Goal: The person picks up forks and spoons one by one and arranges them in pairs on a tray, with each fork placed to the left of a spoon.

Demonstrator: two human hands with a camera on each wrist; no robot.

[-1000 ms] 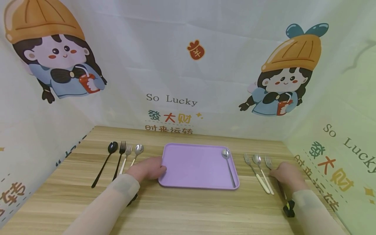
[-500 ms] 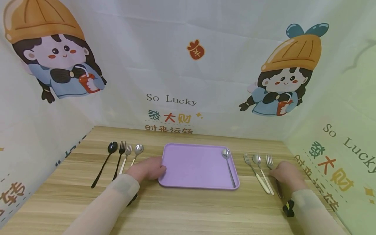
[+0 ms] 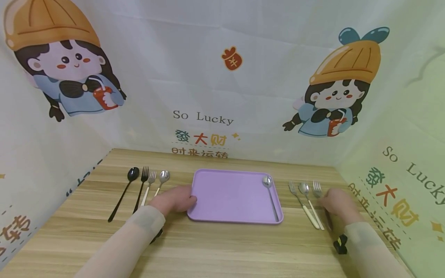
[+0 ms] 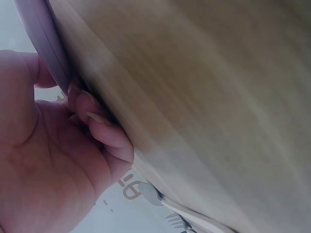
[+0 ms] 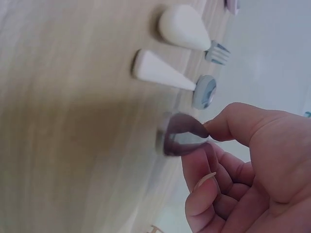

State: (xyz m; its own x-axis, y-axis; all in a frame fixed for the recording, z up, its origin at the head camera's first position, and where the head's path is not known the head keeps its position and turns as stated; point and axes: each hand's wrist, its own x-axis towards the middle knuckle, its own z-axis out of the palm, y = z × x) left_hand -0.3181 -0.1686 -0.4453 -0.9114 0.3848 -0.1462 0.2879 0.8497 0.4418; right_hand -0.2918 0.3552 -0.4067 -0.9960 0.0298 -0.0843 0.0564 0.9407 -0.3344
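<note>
My left hand (image 3: 175,199) grips the left rim of a purple tray (image 3: 226,197); in the left wrist view the thumb lies over the rim (image 4: 46,43) and the fingers curl beneath it. A silver spoon (image 3: 267,182) lies along the tray's right side. Over at the right, my right hand (image 3: 336,201) pinches a silver fork (image 3: 317,188) by its handle, tines pointing away from me. The right wrist view shows the shiny handle (image 5: 183,120) between thumb and forefinger; the tines are hidden there.
Left of the tray lie a black spoon (image 3: 133,174), a black fork (image 3: 145,174), a white-handled fork (image 3: 152,177) and a white-handled spoon (image 3: 164,177), partly behind my left arm. Between tray and right hand lie a cream-handled fork (image 3: 310,217) and a pale-handled spoon (image 3: 304,188). Printed cloth (image 3: 257,88) surrounds the table.
My right hand and the fork have shifted slightly, a little farther away from me and to the left. The left hand and the tray have stayed put.
</note>
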